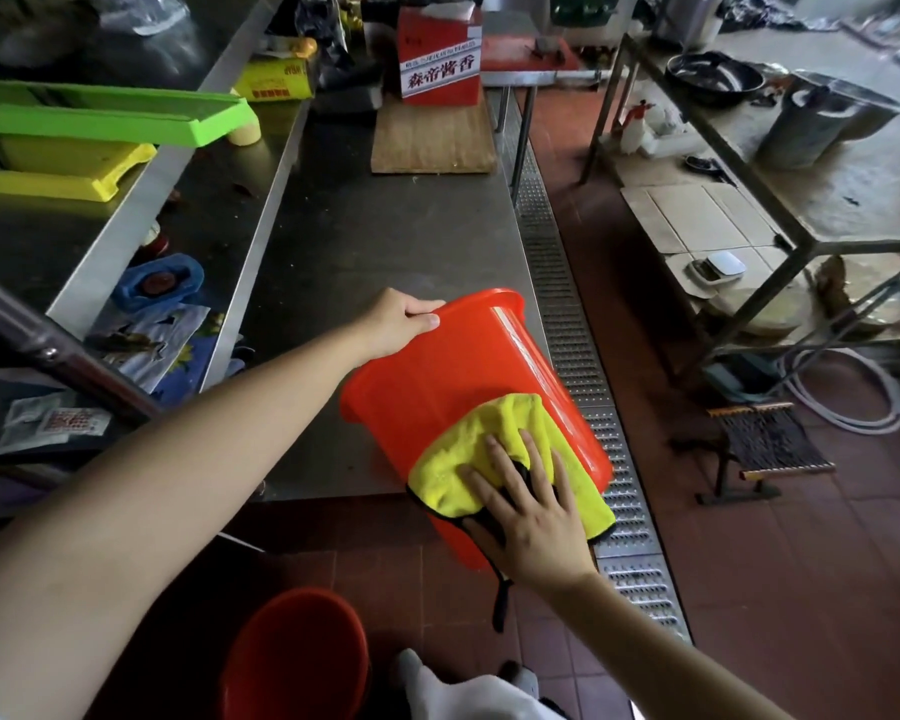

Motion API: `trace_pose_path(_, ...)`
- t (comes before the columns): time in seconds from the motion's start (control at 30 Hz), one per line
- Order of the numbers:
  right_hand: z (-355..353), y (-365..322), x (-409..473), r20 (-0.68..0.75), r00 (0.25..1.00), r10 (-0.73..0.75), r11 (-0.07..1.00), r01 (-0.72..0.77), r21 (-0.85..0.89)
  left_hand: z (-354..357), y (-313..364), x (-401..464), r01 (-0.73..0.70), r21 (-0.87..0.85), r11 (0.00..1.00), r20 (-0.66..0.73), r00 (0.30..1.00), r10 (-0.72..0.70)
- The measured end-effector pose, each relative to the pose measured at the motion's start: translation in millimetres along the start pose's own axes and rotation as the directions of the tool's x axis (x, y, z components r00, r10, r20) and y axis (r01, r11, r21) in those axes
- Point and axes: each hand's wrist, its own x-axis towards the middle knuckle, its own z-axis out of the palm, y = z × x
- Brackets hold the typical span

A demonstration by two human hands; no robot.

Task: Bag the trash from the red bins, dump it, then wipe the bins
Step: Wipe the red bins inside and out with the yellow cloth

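A red bin (453, 376) lies tilted on its side at the near end of the steel table (385, 236), its rim pointing away from me and its base hanging over the table edge. My left hand (401, 324) grips the bin's rim at the upper left. A yellow cloth with a dark edge (510, 449) is spread on the bin's outer wall. My right hand (533, 506) presses flat on the cloth with fingers spread. A second red bin (297, 652) stands on the tiled floor near my feet.
A wooden board (432, 137) and a red-and-white box (440, 54) sit farther along the table. Green and yellow trays (100, 116) lie on the left shelf. A metal floor grate (583, 397) runs along the right. A metal rack (780, 210) stands further right.
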Motion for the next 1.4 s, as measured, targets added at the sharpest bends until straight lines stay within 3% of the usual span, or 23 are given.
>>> trace_pose_path(0.13, -5, 7, 7, 0.034, 0.999, 0.031, 0.999, -0.031, 0.009, 2, -1, -5, 0.01, -0.078, 0.997, 0.031, 0.999, -0.008)
trace_pose_path(0.47, -7, -4, 139, 0.136, 0.978, 0.159, 0.985, -0.165, 0.038, 1, -9, -18, -0.002, -0.186, 0.983, 0.035, 0.999, 0.008)
trace_pose_path(0.63, -10, 7, 91, 0.099, 0.991, 0.093, 0.994, -0.098, 0.046, -1, -13, -25, -0.065, -0.085, 0.994, -0.025, 0.998, 0.063)
trace_pose_path(0.83, -14, 22, 5, 0.083, 0.996, 0.019, 0.997, -0.025, 0.068, -2, -33, -34, -0.019, -0.114, 0.993, -0.023, 1.0, 0.016)
trace_pose_path(1.23, -7, -12, 136, 0.179, 0.98, 0.091, 0.985, -0.115, 0.131, -11, -72, -62, -0.024, -0.055, 0.998, -0.112, 0.994, 0.017)
trace_pose_path(1.4, -7, -11, 89, 0.104, 0.994, 0.035, 0.993, -0.046, 0.11, -12, -78, -75, -0.014, -0.03, 0.999, -0.118, 0.993, 0.011)
